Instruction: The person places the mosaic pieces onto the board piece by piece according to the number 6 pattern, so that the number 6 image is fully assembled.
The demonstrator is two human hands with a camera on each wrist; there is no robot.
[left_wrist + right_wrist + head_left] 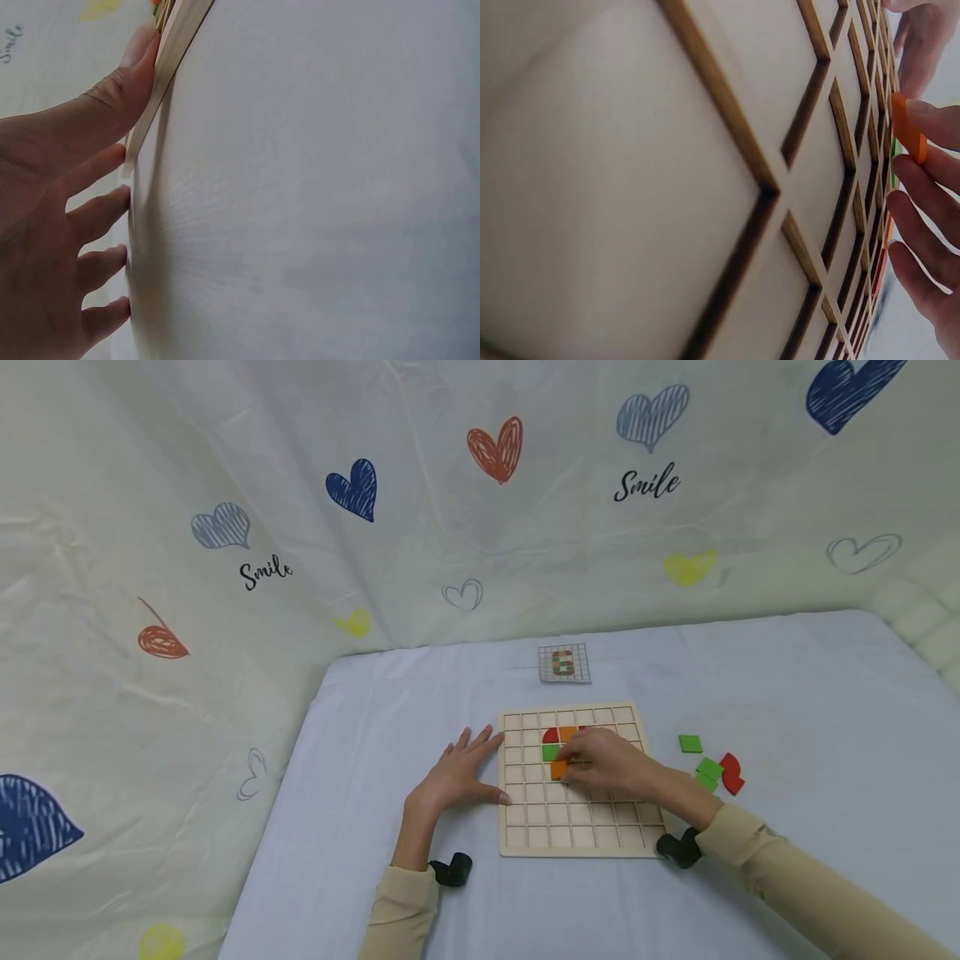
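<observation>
Head cam: R grip point(606, 762) pinches orange tile point(558, 770), prob. sq.

Wears on both arms long sleeves of plain beige cloth, namely a left sleeve point(401, 902) and a right sleeve point(825, 881). Shows soft wrinkles in the right one, and at its end a wide cuff point(731, 835). Carries at the left wrist a small black camera point(453, 869) of rounded shape, and at the right wrist a second black camera point(678, 848), rather similar. Has the left grip point(457, 772) and the right grip point(603, 762) bare. Displays, from close by, a smooth thumbnail point(136, 46) and fine creases across the left thumb joint point(105, 88).
</observation>
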